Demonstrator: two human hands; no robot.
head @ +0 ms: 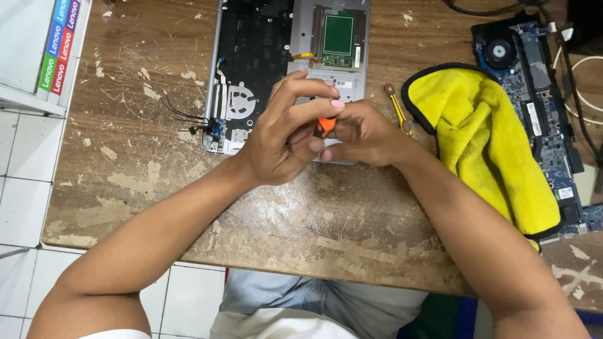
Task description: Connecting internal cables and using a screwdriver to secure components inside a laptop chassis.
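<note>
Both hands: left hand [282, 135], right hand [364, 133] pinched closed on small orange tool [325, 125] over opened laptop chassis [251, 75]. Risk: tool slips, scratches exposed boards.

The bare part of the wooden table [125, 157] at nine o'clock from the hands is open, and also the wide strip at six o'clock, towards the table edge. At twelve o'clock the opened laptop base [251, 63] blocks the way, with thin black wires [182, 116] sticking out at its left side. At three o'clock a yellow cloth [483, 138] lies close, and a small yellow screwdriver [397, 108] rests between them. Further at two o'clock lies a blue circuit board [540, 94] with cables.
</note>
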